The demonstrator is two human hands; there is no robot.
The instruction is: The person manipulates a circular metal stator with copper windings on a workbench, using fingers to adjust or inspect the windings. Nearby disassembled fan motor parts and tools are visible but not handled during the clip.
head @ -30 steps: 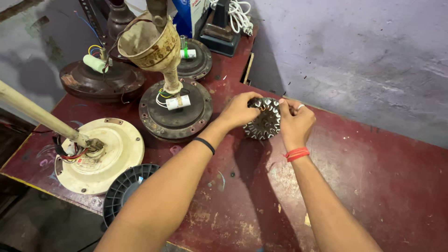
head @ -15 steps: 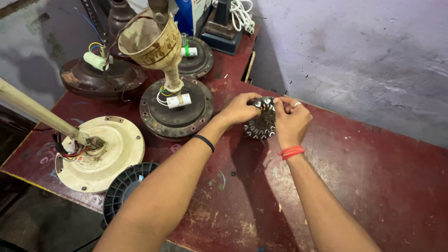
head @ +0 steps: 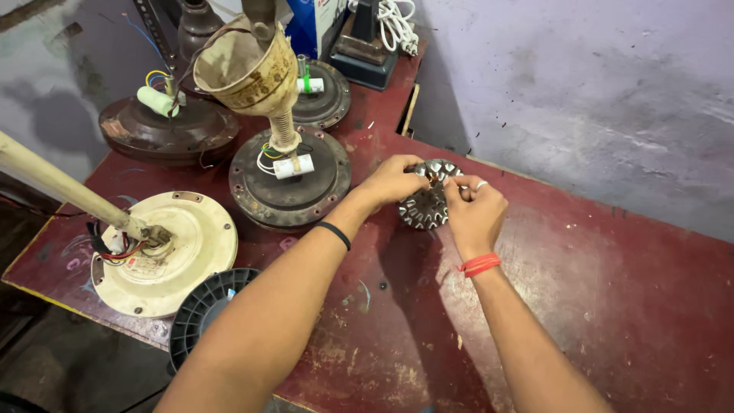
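Dark red and badly scuffed, the worktable point(head: 581, 306) runs up to a stained grey wall point(head: 581, 84) on the right. A round metal motor core point(head: 427, 200), ringed with slotted teeth and showing copper-coloured wire near its top, sits toward the back of the table, just short of the wall. It stands tipped up on its edge, its flat face turned toward the camera and slightly down, so its axle line points roughly at the viewer; being a disc, it has no clear long side.

Both hands meet at its upper rim. The left hand point(head: 394, 181) comes in from the lower left, forearm stretched diagonally across the table with a black band at the wrist, its fingers curled over the top left edge of the core and gripping it. The right hand point(head: 475, 210) rises from the lower right, a red thread around the wrist and a ring on one finger; its fingertips are pinched together at the top of the core, on something too small to make out.

Left of the hands stands a dark fan motor housing point(head: 289, 183) with a white capacitor point(head: 293, 166) and a beige cup-shaped cover point(head: 246, 70) on its rod. Nearer the left edge lies a cream fan motor point(head: 164, 252) with loose coloured wires, and a black ribbed disc point(head: 205, 306) overhangs the front edge.
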